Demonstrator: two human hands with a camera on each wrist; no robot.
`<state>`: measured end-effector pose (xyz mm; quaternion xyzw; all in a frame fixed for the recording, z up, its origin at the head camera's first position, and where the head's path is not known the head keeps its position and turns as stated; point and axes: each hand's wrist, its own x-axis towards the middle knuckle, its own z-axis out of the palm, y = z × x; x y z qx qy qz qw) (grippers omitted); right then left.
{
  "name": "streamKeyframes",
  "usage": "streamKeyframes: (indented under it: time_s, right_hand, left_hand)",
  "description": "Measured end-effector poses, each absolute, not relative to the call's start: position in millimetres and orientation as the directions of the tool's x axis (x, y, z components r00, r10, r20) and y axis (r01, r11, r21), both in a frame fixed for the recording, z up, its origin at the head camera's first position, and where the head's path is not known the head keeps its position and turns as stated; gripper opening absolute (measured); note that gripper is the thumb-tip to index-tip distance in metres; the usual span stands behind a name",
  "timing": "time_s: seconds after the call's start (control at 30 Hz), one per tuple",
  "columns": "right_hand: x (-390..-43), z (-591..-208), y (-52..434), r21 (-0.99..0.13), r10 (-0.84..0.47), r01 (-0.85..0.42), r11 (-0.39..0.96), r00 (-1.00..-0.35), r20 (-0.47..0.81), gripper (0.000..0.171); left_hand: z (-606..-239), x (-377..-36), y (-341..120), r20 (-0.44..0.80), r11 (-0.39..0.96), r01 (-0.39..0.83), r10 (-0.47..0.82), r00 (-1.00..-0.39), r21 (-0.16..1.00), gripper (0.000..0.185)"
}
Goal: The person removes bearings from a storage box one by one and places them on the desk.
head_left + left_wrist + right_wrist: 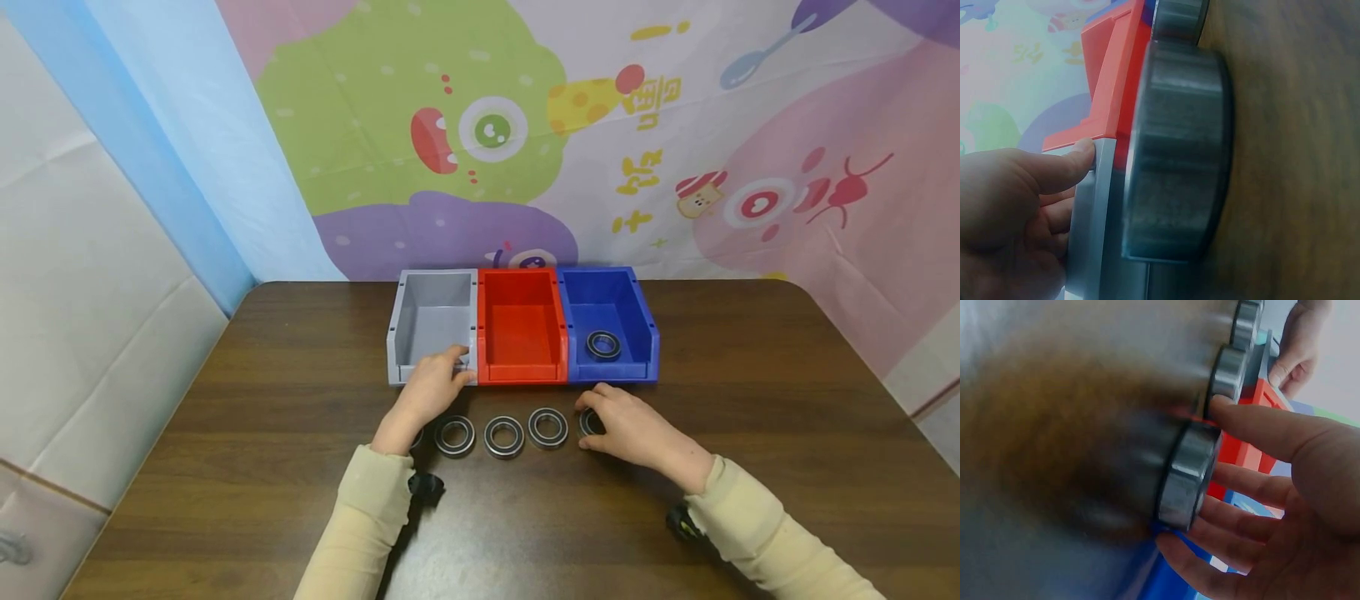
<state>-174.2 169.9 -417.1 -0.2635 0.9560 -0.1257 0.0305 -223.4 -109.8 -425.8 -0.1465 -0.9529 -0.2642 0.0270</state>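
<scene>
My left hand (429, 390) grips the front right edge of the grey bin (395, 333), its thumb on the rim and the other fingers curled over it in the left wrist view. A ball bearing (455, 436) lies just below that hand, and another is mostly hidden by the wrist. My right hand (626, 425) is spread around a ball bearing (1180, 487) on the table in front of the blue bin. In the right wrist view a small gap shows between the thumb and this bearing, while a lower fingertip lies close against its edge.
Two more bearings, one (503, 437) and another (547, 427), lie between the hands. A red bin (522, 373) stands between the grey bin and the blue bin (647, 333), side by side. One bearing (603, 345) lies in the blue bin. Behind the wooden table (300, 350) hangs a cartoon-printed cloth.
</scene>
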Motion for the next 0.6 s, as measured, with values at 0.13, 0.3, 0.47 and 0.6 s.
streamKeyframes:
  time_s: [0.13, 0.3, 0.47, 0.6]
  right_hand:
    - [-181.7, -412.6, 172.7, -0.277, -0.487, -0.470, 0.838, -0.873, 0.008, 0.035]
    - [-198.5, -404.4, 176.8, -0.296, -0.443, -0.448, 0.844, -0.892, 0.088, 0.016]
    - [-219.6, -398.8, 181.2, -0.328, -0.368, -0.401, 0.855, -0.916, 0.162, 0.024]
    - [-234.9, -398.5, 182.1, -0.341, -0.325, -0.378, 0.861, -0.924, 0.202, 0.028]
  left_hand:
    - [-425.9, -223.7, -109.7, 0.132, 0.815, 0.300, 0.270, -0.954, 0.495, 0.040]
    - [-425.4, -223.5, -110.0, 0.142, 0.815, 0.308, 0.274, -0.951, 0.491, 0.040]
    - [-424.1, -222.8, -109.9, 0.127, 0.813, 0.297, 0.270, -0.954, 0.501, 0.040]
    - [-425.2, -223.1, -110.0, 0.123, 0.814, 0.292, 0.267, -0.956, 0.502, 0.040]
